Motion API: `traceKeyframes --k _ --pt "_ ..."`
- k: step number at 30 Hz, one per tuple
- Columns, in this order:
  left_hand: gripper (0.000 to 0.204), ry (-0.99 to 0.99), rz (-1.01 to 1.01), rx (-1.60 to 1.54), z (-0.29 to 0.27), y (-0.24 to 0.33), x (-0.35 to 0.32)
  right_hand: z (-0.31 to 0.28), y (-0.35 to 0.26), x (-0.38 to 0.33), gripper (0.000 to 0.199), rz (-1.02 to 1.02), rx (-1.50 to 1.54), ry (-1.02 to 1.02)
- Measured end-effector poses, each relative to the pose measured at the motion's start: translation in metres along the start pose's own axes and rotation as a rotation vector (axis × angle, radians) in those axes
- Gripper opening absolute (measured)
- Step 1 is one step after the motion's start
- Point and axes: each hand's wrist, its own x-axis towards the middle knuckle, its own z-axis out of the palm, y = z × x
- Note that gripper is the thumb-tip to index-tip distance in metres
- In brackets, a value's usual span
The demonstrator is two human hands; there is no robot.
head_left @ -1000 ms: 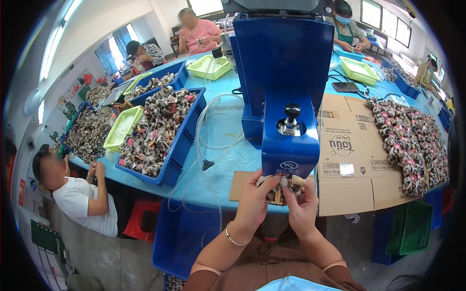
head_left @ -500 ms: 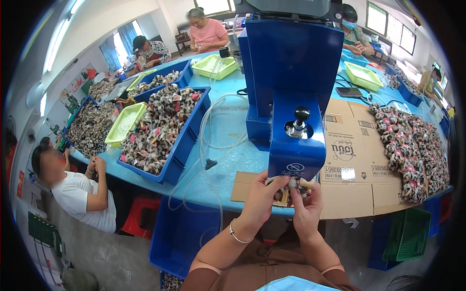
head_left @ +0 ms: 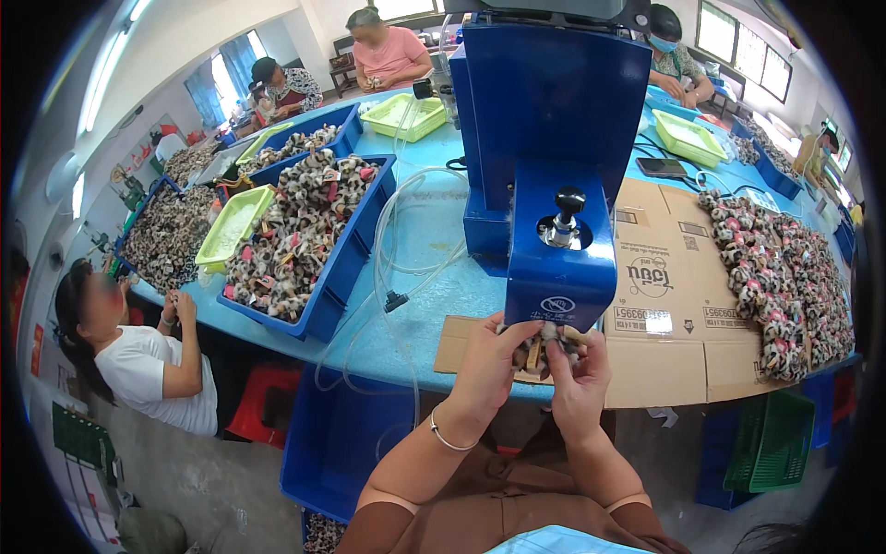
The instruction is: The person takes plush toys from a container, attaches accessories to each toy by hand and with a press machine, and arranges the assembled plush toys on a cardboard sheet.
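Between my two hands is a small fuzzy plush piece (head_left: pixel 533 355), mottled grey, white and brown, with a tan strip showing on it. My left hand (head_left: pixel 498 355) grips its left side, thumb pressed on top. My right hand (head_left: pixel 580 369) pinches the other side, thumb in the middle of the fuzz. Both hands are just below the front head of a blue machine (head_left: pixel 563 291), which has a black knob (head_left: pixel 569 199) on top. The fingers and the machine hide part of the plush.
A blue crate (head_left: pixel 314 319) heaped with similar plush pieces stands left, a light green basket (head_left: pixel 233 231) beside it. Flat cardboard (head_left: pixel 655 360) covers the table at right, rows of plush (head_left: pixel 784 286) on its far side. Clear tubing (head_left: pixel 383 249) loops left of the machine. Several people sit around.
Both hands stay under the machine head with the plush; the fingers shift slightly on it. The whole view has moved a little. The seated person at left has turned their head.
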Motion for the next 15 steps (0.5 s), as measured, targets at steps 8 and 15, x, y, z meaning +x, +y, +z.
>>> traceKeyframes --k 8,15 --pt "0.014 -0.03 0.033 0.011 -0.006 0.003 0.001 0.001 0.0 0.003 0.019 -0.012 -0.009 -0.075" --pt "0.014 -0.054 0.042 -0.019 -0.012 0.002 -0.003 0.005 0.0 0.003 0.02 -0.023 -0.012 -0.086"
